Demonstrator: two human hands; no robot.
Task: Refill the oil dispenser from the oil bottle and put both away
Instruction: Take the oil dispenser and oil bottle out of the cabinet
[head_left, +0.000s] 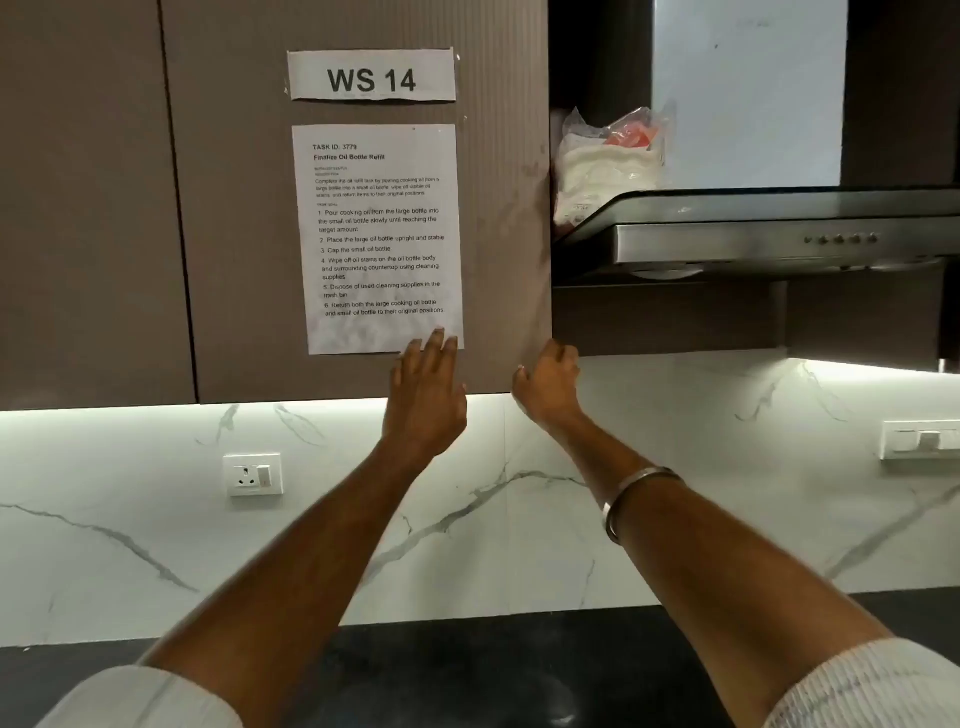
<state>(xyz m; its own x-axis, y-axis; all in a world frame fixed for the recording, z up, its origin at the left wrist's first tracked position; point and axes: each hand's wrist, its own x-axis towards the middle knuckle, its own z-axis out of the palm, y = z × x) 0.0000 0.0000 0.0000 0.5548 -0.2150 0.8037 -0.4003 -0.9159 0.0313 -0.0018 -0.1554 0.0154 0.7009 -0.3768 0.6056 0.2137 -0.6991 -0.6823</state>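
**newbie_cook:** Since neither bottle shows anywhere, how far along is this?

**ws14_regular:** Hard to call tbh. Oil dispenser and oil bottle are both out of view, and the strip of dark worktop (467, 670) I can see has nothing on it. Left hand (423, 395) is flat, fingers spread, on the cabinet door (249, 234) just under the task sheet (382, 239). Right hand (548, 387) has its grip curled round the door's edge, holding nothing else. My guess: opening or closing the cabinet, so either fetching or all stowed.
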